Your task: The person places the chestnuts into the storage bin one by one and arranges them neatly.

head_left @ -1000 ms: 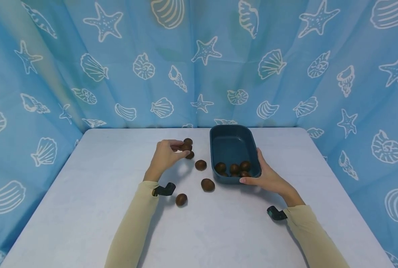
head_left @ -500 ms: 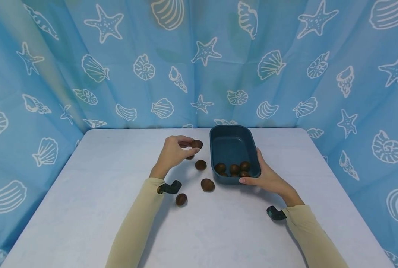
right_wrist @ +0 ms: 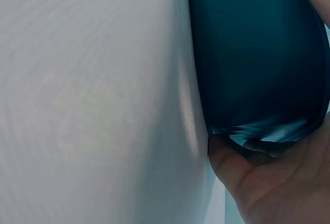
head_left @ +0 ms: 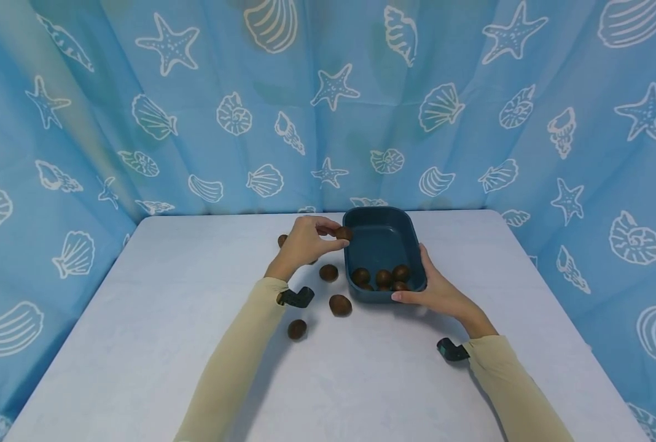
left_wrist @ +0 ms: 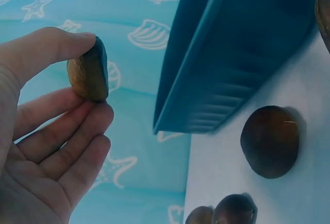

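Note:
My left hand (head_left: 304, 242) pinches a brown chestnut (head_left: 343, 234) between thumb and fingers, at the left rim of a dark blue rectangular container (head_left: 372, 297). Up close in the left wrist view, this chestnut (left_wrist: 86, 77) sits between thumb tip and fingertips, apart from the ribbed outer wall. With its thumb on the near wall and fingers along the right side, my right hand (head_left: 441, 296) grips the container's near right corner. Several chestnuts (head_left: 384, 278) lie inside at the near end. In the right wrist view, the container's dark wall (right_wrist: 258, 53) fills the space above the hand.
Loose chestnuts lie on the white table (head_left: 140, 344) left of the container: one beside it (head_left: 328, 273), a larger one (head_left: 340, 305) nearer, another (head_left: 297, 329) by the left sleeve. One more (head_left: 282, 240) is partly behind the left hand. A blue shell-print curtain (head_left: 195, 123) surrounds the table.
My left hand has lifted a chestnut from the group at the back and carried it right to the container's left rim. The right hand keeps its grip on the container.

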The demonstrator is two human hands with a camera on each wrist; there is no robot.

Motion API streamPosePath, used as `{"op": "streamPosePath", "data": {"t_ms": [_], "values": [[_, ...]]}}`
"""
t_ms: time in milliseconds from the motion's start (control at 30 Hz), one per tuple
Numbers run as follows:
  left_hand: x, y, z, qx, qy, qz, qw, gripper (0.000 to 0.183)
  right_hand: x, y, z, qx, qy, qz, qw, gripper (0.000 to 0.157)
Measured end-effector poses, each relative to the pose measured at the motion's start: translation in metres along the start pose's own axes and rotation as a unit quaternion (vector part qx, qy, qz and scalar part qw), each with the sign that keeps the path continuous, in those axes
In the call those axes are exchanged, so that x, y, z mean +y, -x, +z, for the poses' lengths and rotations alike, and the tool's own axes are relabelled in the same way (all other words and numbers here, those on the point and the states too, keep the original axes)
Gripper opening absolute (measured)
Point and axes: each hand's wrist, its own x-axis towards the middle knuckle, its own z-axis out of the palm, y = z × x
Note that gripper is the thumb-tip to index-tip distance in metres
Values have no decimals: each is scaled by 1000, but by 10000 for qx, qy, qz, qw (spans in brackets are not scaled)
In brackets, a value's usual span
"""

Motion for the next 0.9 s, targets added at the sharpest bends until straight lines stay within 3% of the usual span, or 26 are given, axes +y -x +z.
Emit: {"op": "streamPosePath", "data": {"t_ms": [567,733,900], "values": [[-4,-21,34,-1042,-504,71,9933,38,1,0,2,-21,53,100,9999,137],[-3,-25,40,-1207,-735,283,9896,38,0,0,1,-31,30,84,10000,136],[-7,-29,46,-1362,-1282,574,9807,38,-2,1,0,-29,58,76,10000,137]]}}
